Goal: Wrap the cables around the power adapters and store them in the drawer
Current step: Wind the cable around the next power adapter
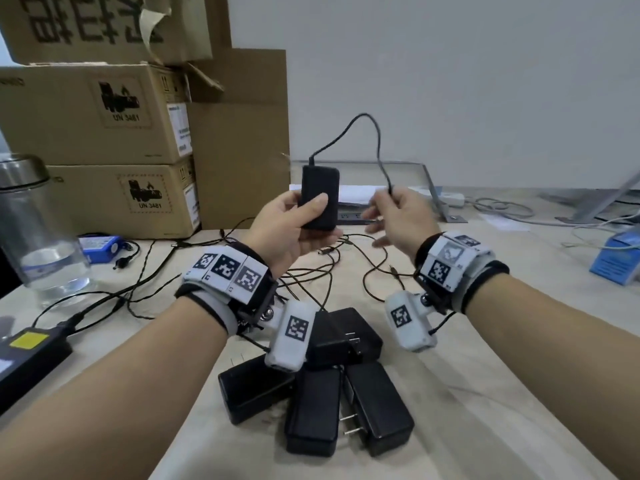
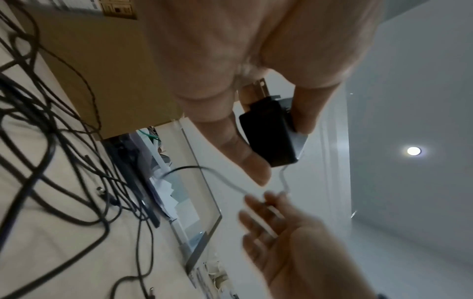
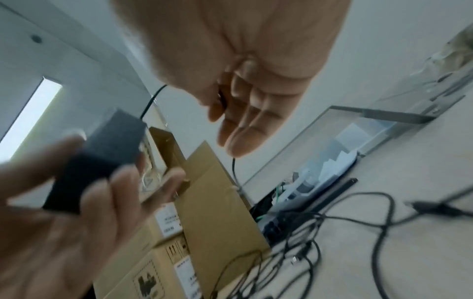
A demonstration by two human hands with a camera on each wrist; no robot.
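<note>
Centrally in the head view, the left hand [image 1: 294, 226] holds a black power adapter [image 1: 320, 197] upright above the table [image 1: 485, 393], thumb across its front and fingers curled behind. It is a smooth, matte, rounded-edge block. From its top a thin black cable [image 1: 375, 133] rises, arches to the right and drops into the right hand [image 1: 398, 220], which pinches it between thumb and forefinger while the other fingers spread loosely. The left wrist view shows the adapter [image 2: 271, 133] from below, with two metal plug prongs [image 2: 258, 89] at its near end, half hidden by the palm. In the right wrist view the block [image 3: 102, 159] is blurred, and the cable [image 3: 151, 103] vanishes behind the thumb.

Low in the middle of the head view four more black adapters [image 1: 346, 396] lie bunched together, partly covered by the wrist cameras. Their cables [image 1: 311, 282] tangle above them; which cord belongs to which block cannot be traced. Cardboard boxes [image 1: 104, 133] stack at upper left, a clear bottle [image 1: 38, 230] stands at the left edge, cut off. No drawer can be made out.
</note>
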